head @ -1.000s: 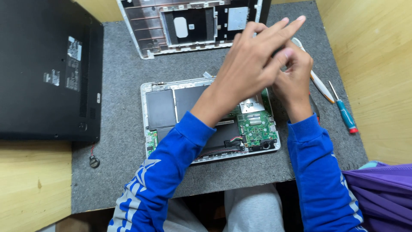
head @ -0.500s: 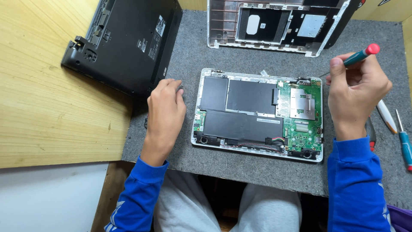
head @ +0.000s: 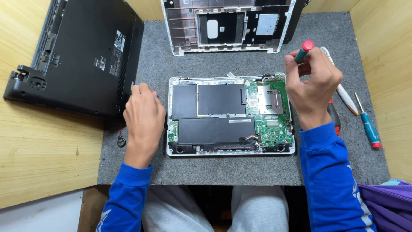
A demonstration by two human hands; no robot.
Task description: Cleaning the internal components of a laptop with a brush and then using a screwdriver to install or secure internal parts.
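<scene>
An opened laptop base (head: 231,115) lies on the grey mat (head: 223,169), with black battery cells and a green circuit board showing. My right hand (head: 310,88) is at its right edge, closed around a teal screwdriver with a red cap (head: 304,49), held upright. My left hand (head: 143,116) rests on the mat just left of the laptop base, fingers curled; anything under them is hidden.
A black laptop (head: 81,56) lies upside down at the left. A white bottom cover (head: 229,25) sits at the back. More screwdrivers (head: 367,124) and a white tool (head: 341,88) lie at the right. A small coin cell on a wire (head: 121,141) rests near my left wrist.
Both hands were together over the board a second ago. The left hand has moved to the mat left of the laptop base; the right hand stays at the right edge holding the screwdriver.
</scene>
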